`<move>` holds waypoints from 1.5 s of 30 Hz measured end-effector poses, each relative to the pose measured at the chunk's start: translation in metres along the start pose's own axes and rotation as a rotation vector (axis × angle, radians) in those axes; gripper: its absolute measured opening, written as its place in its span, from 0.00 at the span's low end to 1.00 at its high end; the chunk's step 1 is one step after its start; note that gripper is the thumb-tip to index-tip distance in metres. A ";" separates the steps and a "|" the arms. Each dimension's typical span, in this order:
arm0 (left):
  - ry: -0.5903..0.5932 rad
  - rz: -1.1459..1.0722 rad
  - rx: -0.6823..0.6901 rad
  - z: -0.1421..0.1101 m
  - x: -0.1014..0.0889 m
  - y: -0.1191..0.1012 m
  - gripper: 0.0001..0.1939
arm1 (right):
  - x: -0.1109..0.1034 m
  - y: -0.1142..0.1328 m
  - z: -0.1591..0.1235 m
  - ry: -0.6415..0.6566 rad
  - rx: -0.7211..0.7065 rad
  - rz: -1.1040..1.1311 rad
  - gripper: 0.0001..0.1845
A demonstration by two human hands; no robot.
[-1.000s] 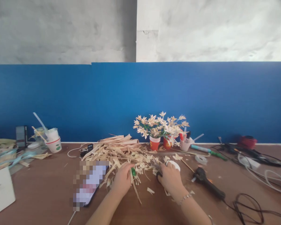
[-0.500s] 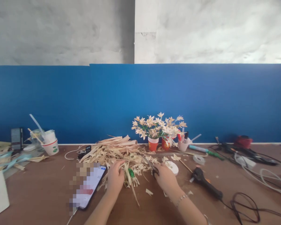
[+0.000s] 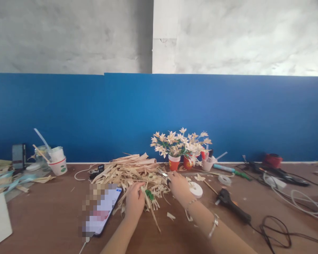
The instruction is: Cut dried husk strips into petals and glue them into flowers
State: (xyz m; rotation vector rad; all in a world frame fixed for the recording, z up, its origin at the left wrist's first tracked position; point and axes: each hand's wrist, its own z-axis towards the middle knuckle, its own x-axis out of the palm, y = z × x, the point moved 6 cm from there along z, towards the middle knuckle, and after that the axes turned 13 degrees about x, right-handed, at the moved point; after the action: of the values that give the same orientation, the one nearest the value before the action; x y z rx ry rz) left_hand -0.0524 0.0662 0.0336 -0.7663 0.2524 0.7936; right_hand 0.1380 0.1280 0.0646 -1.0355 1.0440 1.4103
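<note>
Long flat blue partition (image 3: pixel 127 116): runs across the back, below a rough grey wall (image 3: pixel 69 38).
Brown tabletop (image 3: pixel 55 208): spreads in front of the partition.
Loose heap of pale dry husk strips (image 3: pixel 127 173): lies mid-tabletop, stretching back toward the partition.
Cream star-shaped flowers on green stems (image 3: pixel 172 139): stand behind the heap, toward its right, in red cups (image 3: pixel 174 164).
Black corded handheld tool (image 3: pixel 234 208): lies well right of the right hand.
Slim phone with a lit screen (image 3: pixel 106 208): just left of the left hand, partly pixelated.
Right hand (image 3: pixel 178 187): at the heap's right edge, grip closed round metal scissors with dark handles (image 3: pixel 163 173), blades aimed into the heap.
Left hand (image 3: pixel 134 201): at the heap's near edge, fingers bent beside the strips; I cannot tell whether its grip pinches one.
Flat round white roll (image 3: pixel 195 189): just beside the right hand.
Small green object (image 3: pixel 149 194): among the strips, right of the left fingers, its shape unclear.
</note>
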 end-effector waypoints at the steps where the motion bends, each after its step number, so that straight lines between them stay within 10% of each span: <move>1: -0.004 -0.005 0.001 0.000 0.000 0.000 0.18 | -0.001 0.006 0.007 -0.013 -0.008 -0.010 0.15; 17: -0.038 -0.029 -0.035 -0.001 0.000 0.005 0.18 | 0.004 0.040 0.046 -0.017 -0.092 0.105 0.19; 26: -0.167 -0.279 -0.174 -0.001 -0.004 0.003 0.12 | -0.023 0.021 0.010 0.006 -0.217 0.339 0.20; 29: -0.266 -0.446 -0.321 -0.003 -0.007 0.003 0.24 | -0.026 0.018 -0.017 0.025 -0.285 0.345 0.21; 45: -0.229 -0.606 -0.489 -0.012 0.004 0.011 0.15 | 0.018 -0.017 -0.054 0.118 -0.314 0.557 0.20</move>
State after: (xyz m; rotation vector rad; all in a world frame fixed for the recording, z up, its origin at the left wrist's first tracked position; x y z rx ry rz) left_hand -0.0571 0.0651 0.0176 -1.1265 -0.3855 0.3534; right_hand 0.1560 0.0811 0.0331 -1.1086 1.2869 2.0330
